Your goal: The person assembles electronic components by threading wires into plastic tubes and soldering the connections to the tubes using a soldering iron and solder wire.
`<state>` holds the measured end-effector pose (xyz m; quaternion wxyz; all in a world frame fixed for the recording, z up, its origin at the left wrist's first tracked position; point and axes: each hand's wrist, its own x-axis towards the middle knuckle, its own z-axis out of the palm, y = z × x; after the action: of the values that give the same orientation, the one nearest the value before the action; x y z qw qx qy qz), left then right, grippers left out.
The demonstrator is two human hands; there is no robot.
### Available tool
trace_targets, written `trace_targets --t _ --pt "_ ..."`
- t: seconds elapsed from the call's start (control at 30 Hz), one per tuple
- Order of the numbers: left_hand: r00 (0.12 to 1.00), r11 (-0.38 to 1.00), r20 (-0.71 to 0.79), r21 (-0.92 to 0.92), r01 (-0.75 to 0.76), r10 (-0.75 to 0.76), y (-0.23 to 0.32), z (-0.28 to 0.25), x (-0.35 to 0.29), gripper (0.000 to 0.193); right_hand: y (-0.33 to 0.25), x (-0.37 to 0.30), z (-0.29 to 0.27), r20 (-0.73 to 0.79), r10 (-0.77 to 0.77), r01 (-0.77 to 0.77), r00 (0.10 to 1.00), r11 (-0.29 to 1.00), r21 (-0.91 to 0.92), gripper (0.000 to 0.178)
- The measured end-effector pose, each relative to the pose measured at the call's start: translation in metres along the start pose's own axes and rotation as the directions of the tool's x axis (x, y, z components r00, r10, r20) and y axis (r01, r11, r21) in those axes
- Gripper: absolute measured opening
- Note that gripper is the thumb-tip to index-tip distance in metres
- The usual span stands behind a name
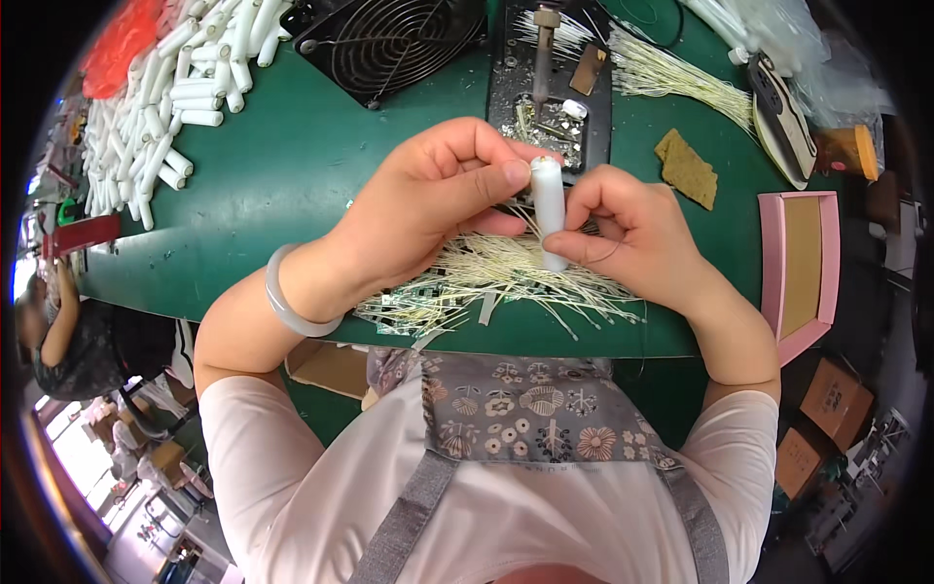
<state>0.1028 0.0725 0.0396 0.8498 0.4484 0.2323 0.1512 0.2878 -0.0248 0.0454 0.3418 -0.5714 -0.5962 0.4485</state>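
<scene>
Above the green table, a white cylindrical battery cell [550, 200] stands upright between my hands, its metal end at the top. My left hand [443, 185] pinches at that upper end with thumb and forefinger; whether a small part sits between those fingertips is hidden. Lower on the cell, my right hand [628, 224] grips its side with the thumb and curled fingers, and a thin wire loops by the thumb. Beneath both hands spreads a pile of small green circuit boards [394, 310] with pale thin wires [506, 268].
An upright soldering iron [545, 58] stands over a dark tray [595, 136] of solder scraps. A black fan [394, 49] and many white cells [156, 127] lie far left. Farther right are bundled wires [671, 73], a utility knife [783, 122], a brown sponge [688, 170] and a pink box [773, 263].
</scene>
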Motion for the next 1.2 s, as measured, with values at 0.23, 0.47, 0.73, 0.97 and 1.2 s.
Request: trace_targets --t 0.23,0.47,0.73,0.97,1.2 --pt "1.0 0.995 -0.012 -0.104 -0.014 0.013 -0.009 0.007 -0.001 0.008 -0.006 -0.004 0.005 0.025 -0.043 0.045 0.999 0.995 -0.089 0.021" --pt "0.999 0.993 -0.038 -0.115 0.019 -0.024 -0.001 0.005 0.004 0.005 -0.007 0.001 -0.013 -0.032 -0.194 0.195 0.98 0.981 0.02 0.026" --pt "0.997 0.989 -0.041 -0.138 0.052 -0.058 0.005 0.004 0.012 0.008 0.004 0.013 -0.026 -0.129 -0.438 0.404 0.89 0.887 -0.225 0.006" --pt "0.996 0.987 -0.069 -0.149 0.054 -0.065 0.006 0.001 0.015 0.009 -0.007 0.021 -0.024 -0.151 -0.449 0.393 0.88 0.87 -0.296 0.007" --pt "0.993 0.984 -0.087 -0.167 0.058 -0.073 0.007 -0.002 0.018 0.007 -0.005 0.026 -0.016 -0.25 -0.23 0.204 0.941 0.971 -0.124 0.005"
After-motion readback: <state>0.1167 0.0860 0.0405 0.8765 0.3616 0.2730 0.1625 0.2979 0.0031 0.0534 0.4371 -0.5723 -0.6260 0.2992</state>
